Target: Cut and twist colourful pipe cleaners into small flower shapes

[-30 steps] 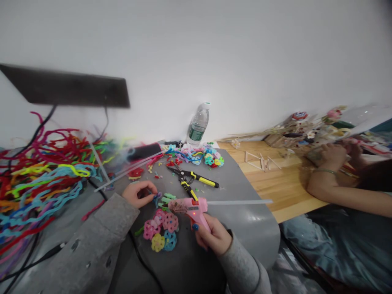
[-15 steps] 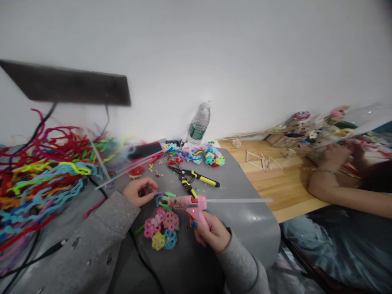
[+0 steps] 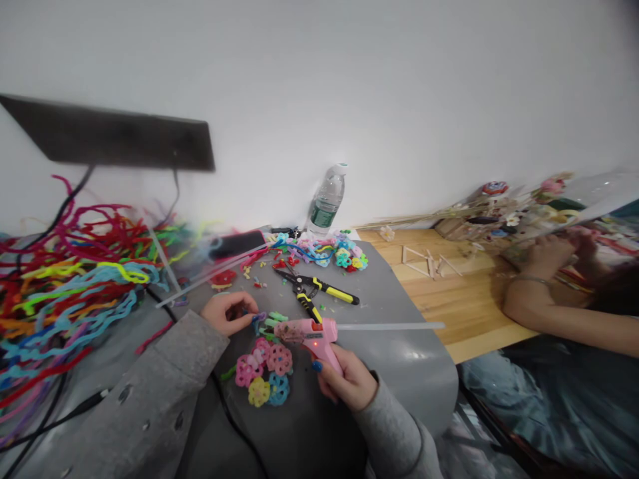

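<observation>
Several fuzzy flowers [image 3: 277,360] look finished, clustered toward the near edge of the surface [image 3: 399,369], while the left hand [image 3: 228,313] pinches a purple-blue piece [image 3: 258,322], seemingly not yet attached, and the right hand [image 3: 348,381] grips a glue gun [image 3: 310,332].

Smooth plastic glue gun [image 3: 319,334], fuzzy flowers [image 3: 278,359].

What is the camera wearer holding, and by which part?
The right hand grips the pink glue gun by its handle; the left hand pinches a purple-blue piece, exact place unclear.
</observation>
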### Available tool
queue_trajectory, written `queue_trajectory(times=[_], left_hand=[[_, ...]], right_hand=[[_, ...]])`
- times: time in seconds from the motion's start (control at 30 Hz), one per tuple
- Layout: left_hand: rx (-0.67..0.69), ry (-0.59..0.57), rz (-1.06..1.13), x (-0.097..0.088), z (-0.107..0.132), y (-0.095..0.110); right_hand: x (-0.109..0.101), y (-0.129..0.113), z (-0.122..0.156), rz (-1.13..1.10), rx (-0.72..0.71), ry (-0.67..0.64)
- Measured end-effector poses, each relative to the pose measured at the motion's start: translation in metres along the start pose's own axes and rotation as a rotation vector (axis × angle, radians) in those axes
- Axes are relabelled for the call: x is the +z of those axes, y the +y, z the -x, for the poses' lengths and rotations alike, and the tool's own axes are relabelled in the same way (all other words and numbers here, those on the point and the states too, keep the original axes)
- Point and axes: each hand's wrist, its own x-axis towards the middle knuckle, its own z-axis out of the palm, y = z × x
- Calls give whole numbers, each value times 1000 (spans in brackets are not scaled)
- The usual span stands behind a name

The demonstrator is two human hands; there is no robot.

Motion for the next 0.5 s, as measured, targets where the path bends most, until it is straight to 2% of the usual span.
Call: queue_trajectory(times=[0.5], left_hand=[[-15,-5,21,0,0,1]], right_hand=[[-3,1,5,-8,22,30]])
